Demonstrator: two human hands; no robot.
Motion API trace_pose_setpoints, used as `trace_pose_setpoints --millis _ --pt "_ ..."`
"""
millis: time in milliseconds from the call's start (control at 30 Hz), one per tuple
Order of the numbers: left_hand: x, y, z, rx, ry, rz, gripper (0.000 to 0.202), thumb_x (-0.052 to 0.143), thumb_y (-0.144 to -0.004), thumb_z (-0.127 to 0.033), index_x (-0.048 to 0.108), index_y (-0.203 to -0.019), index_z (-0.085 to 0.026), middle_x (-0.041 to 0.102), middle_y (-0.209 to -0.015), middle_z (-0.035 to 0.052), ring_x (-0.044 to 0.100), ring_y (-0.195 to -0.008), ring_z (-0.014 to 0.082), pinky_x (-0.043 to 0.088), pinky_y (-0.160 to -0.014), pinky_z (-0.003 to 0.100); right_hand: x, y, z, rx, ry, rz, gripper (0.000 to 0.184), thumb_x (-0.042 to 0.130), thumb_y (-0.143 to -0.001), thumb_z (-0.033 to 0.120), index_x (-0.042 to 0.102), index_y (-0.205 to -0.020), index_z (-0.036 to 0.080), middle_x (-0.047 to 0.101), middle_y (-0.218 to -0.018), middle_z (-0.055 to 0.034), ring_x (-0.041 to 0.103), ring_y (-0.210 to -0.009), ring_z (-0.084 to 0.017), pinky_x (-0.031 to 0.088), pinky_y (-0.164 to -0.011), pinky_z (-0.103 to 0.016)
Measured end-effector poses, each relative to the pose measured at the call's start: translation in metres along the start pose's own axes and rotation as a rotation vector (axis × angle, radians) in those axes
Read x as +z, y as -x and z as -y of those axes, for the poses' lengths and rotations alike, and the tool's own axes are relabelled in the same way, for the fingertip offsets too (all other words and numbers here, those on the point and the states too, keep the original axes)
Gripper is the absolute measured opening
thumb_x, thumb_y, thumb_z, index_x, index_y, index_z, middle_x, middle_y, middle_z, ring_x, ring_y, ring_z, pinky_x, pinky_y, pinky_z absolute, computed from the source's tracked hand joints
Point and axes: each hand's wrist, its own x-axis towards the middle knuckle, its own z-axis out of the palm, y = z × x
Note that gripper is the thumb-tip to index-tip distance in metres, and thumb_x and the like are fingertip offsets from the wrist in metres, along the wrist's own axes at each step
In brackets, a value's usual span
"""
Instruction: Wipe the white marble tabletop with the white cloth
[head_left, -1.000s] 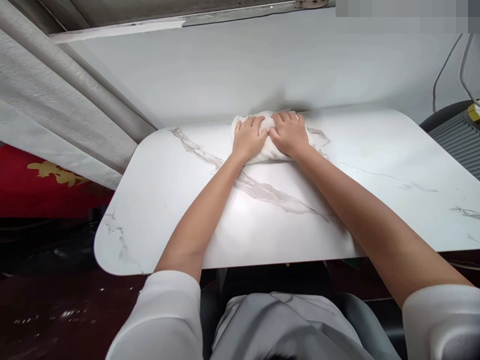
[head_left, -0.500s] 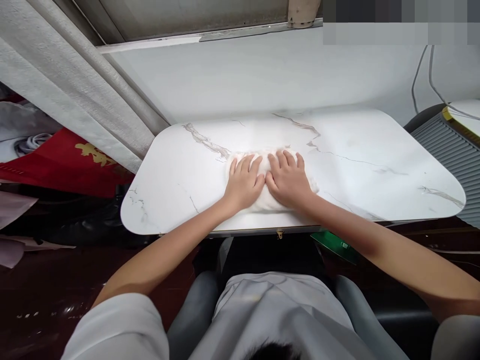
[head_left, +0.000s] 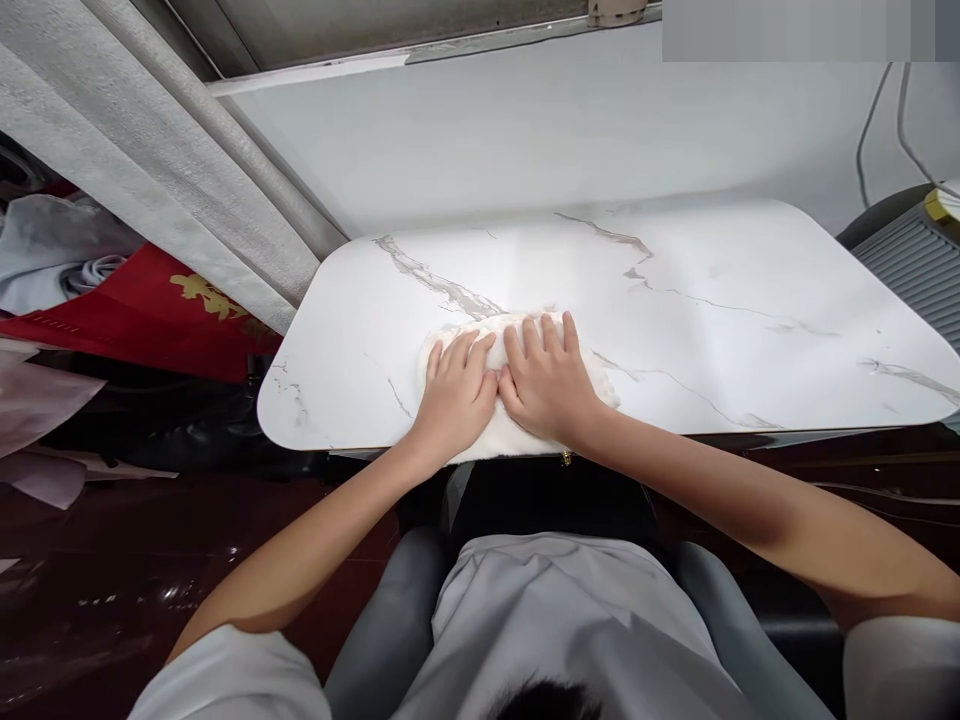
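Both palms rest on a white fluffy cloth (head_left: 495, 437) lying on the marble-patterned tabletop (head_left: 720, 300). My left hand (head_left: 459, 385) lies on the cloth's left part, fingers spread and pointing away from me. Beside it, my right hand (head_left: 551, 380) is flat with its fingers stretched out; the thumbs nearly touch. The cloth reaches the table's front edge, and its middle is partly hidden under my hands.
A pale curtain (head_left: 172, 150) hangs at the left, beside a red bag (head_left: 150, 310) with gold markings. A grey ribbed appliance (head_left: 911, 265) stands past the table's right end. Cables (head_left: 874, 130) hang along the white wall (head_left: 525, 140).
Both hands have moved left and towards me, carrying the cloth with them to the table's front edge. The camera view has shifted a little.
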Motion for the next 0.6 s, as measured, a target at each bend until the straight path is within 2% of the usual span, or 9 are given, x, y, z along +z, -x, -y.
trace_pose_setpoints --millis 133,300,433,600 --pt "-0.002 -0.031 0.016 -0.023 -0.003 -0.068 0.048 0.029 -0.094 -0.021 0.047 -0.138 -0.02 0.051 -0.146 0.0111 0.04 -0.142 0.0234 0.015 -0.124 0.051 0.016 -0.036 -0.004 0.023 -0.031 -0.061 0.049 0.036 -0.095 0.029 0.056 -0.132 0.005 0.055 -0.134 -0.0222 0.044 -0.129 -0.042 0.024 -0.113 -0.06" --pt "-0.008 -0.085 0.046 -0.011 0.025 -0.116 0.044 0.034 -0.092 -0.021 0.053 -0.131 -0.024 0.056 -0.142 0.0063 0.046 -0.136 0.0212 0.019 -0.123 0.046 0.038 -0.092 -0.011 0.079 -0.117 -0.124 0.036 0.037 -0.094 0.025 0.059 -0.118 0.009 0.059 -0.123 -0.0196 0.047 -0.122 -0.038 0.026 -0.111 -0.058" --pt "-0.011 -0.122 0.067 0.011 0.053 -0.169 0.042 0.037 -0.091 -0.023 0.056 -0.128 -0.022 0.059 -0.139 0.0071 0.049 -0.132 0.022 0.024 -0.121 0.043 0.048 -0.13 -0.019 0.092 -0.157 -0.107 0.035 0.034 -0.096 0.026 0.057 -0.118 0.011 0.06 -0.12 -0.0177 0.047 -0.121 -0.035 0.024 -0.112 -0.056" --pt "-0.011 -0.157 0.086 0.011 0.095 -0.208 0.04 0.04 -0.089 -0.023 0.059 -0.125 -0.023 0.062 -0.135 0.006 0.05 -0.13 0.0234 0.026 -0.12 0.042 0.058 -0.164 -0.026 0.118 -0.173 -0.111 0.034 0.033 -0.097 0.026 0.055 -0.118 0.011 0.06 -0.118 -0.0181 0.047 -0.12 -0.035 0.024 -0.112 -0.058"
